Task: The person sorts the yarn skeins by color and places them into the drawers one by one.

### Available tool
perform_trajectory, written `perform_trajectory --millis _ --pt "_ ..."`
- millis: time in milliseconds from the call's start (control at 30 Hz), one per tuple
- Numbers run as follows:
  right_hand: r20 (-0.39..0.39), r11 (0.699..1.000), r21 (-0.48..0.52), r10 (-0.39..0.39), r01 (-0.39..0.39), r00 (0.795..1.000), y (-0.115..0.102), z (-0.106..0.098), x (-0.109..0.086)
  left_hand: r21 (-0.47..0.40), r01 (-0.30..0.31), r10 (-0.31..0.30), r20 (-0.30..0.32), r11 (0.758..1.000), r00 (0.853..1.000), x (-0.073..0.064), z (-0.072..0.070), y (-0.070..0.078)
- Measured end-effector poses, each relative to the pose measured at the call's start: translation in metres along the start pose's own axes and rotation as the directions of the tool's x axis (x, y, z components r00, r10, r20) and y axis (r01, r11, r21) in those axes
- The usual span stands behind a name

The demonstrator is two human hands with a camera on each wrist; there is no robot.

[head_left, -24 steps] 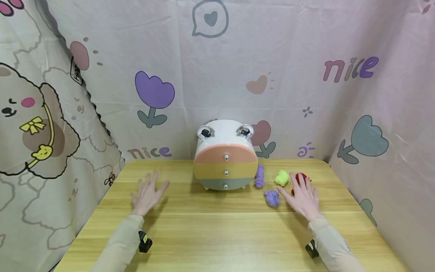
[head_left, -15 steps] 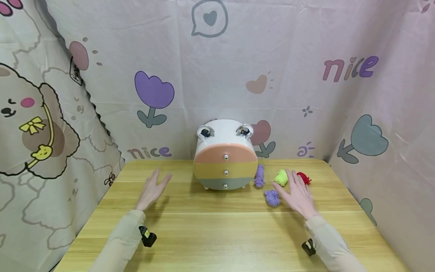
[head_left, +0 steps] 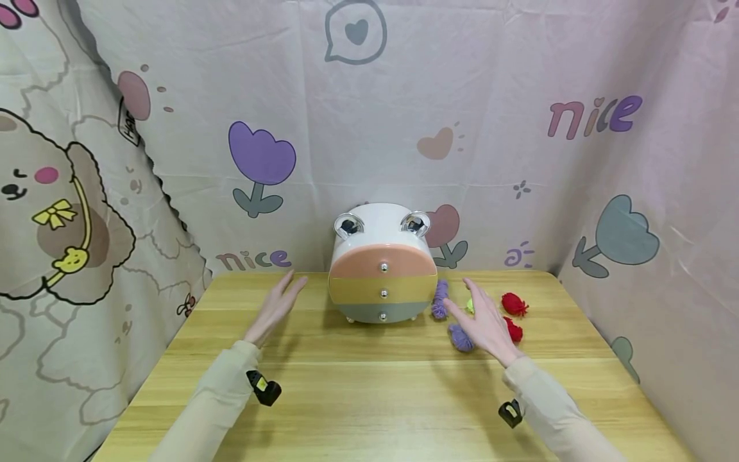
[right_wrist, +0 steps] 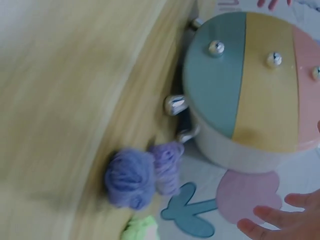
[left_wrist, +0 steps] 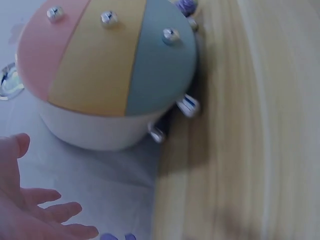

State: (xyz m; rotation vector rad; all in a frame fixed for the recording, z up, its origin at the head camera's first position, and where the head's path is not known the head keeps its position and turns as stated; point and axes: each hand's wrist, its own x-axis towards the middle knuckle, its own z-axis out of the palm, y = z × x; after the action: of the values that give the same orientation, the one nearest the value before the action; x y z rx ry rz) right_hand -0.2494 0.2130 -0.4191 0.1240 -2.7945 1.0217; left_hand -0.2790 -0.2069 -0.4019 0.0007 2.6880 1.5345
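A small rounded drawer box [head_left: 383,277] with pink, yellow and grey-green drawer fronts, silver knobs and two frog-like silver eyes stands at the back of the table. My left hand [head_left: 276,309] is held in the air to its left, fingers extended and holding nothing. On the other side my right hand [head_left: 484,324] hovers with spread fingers over the yarn. Near it lie a long purple yarn bundle [head_left: 439,299], a round purple yarn ball [right_wrist: 130,178], a green yarn ball [right_wrist: 141,229] and two red yarn balls [head_left: 514,304]. In the head view the right hand partly hides the green one.
The wooden table [head_left: 358,398] ends at a patterned curtain [head_left: 369,128] behind the box, with more cloth at both sides. A black wrist camera [head_left: 264,387] sits on the left sleeve, another [head_left: 510,413] on the right.
Both hands have moved inward toward the drawer box, and their palms have turned to face each other more. The red yarn balls have come out from behind the right hand.
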Motion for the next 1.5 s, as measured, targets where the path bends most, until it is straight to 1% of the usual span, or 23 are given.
perform_trajectory --millis 67,267,433,633,800,900,1000,1233,1333,1433,1500 --pt "-0.017 1.0 0.019 -0.019 0.02 1.0 -0.006 0.001 0.001 -0.029 -0.018 0.017 -0.005 0.999 1.0 0.002 0.002 0.006" --pt "-0.065 0.993 0.081 -0.078 0.083 0.995 -0.023 0.001 0.005 -0.087 -0.044 0.042 -0.022 0.995 0.999 0.008 0.007 0.024" --pt "-0.089 0.981 0.146 -0.112 0.125 0.99 -0.038 0.002 0.008 -0.165 -0.067 0.062 -0.033 0.984 0.998 0.013 0.013 0.039" --pt "-0.107 0.956 0.254 -0.125 0.149 0.986 -0.057 0.004 0.013 -0.199 -0.099 0.087 -0.067 0.975 0.994 0.019 0.021 0.058" --pt "-0.144 0.924 0.333 -0.145 0.186 0.979 -0.071 0.01 0.018 -0.206 -0.101 0.083 -0.094 0.973 0.992 0.023 0.026 0.07" --pt "-0.161 0.916 0.35 -0.149 0.197 0.976 -0.078 0.013 0.021 -0.209 -0.105 0.083 -0.113 0.972 0.99 0.024 0.029 0.076" --pt "-0.158 0.912 0.36 -0.146 0.194 0.977 -0.085 0.015 0.023 -0.213 -0.107 0.08 -0.13 0.971 0.988 0.026 0.031 0.081" --pt "-0.157 0.903 0.372 -0.167 0.215 0.973 -0.101 0.024 0.03 -0.207 -0.079 0.046 -0.16 0.975 0.986 0.031 0.032 0.091" --pt "-0.164 0.911 0.353 -0.164 0.213 0.973 -0.107 0.028 0.032 -0.194 -0.084 0.052 -0.169 0.977 0.984 0.033 0.033 0.095" --pt "-0.17 0.92 0.339 -0.145 0.196 0.975 -0.111 0.033 0.036 -0.191 -0.09 0.056 -0.176 0.977 0.983 0.035 0.034 0.096" --pt "-0.171 0.92 0.345 -0.133 0.186 0.976 -0.113 0.037 0.039 -0.184 -0.086 0.052 -0.178 0.979 0.983 0.035 0.035 0.096"
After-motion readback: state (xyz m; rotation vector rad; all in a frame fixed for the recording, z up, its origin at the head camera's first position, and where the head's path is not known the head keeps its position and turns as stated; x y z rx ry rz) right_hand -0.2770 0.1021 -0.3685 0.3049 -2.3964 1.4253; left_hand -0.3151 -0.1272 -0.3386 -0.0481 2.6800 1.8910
